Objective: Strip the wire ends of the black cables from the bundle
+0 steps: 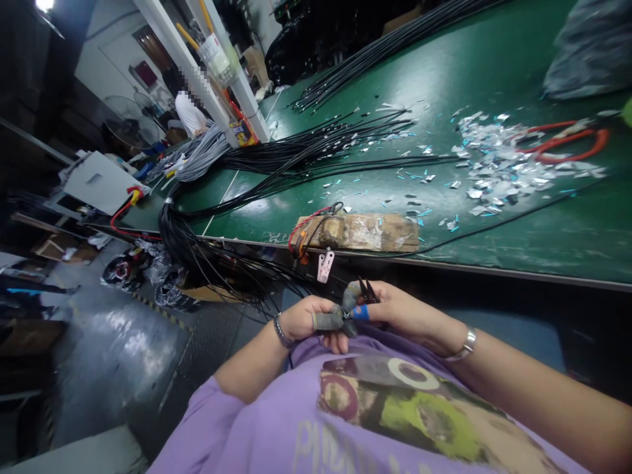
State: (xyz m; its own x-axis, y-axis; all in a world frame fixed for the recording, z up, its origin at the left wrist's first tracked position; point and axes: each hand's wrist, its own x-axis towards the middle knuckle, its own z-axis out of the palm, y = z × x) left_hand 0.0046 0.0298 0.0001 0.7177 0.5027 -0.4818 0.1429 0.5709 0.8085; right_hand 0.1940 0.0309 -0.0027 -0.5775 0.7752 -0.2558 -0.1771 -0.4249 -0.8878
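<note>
Head view: left hand, fingers closed in a pinch on a small item, prob. a cable end, at waist level just off the worktop edge. Right hand fingers meet it & also hold dark snips, blades apart. Nearby: 1 wooden block w/ a pink clip; black cables beyond. Good technique: pinch close to the tip, wrists steady, blades angled clear of skin. Exact contact too small to tell.
</note>
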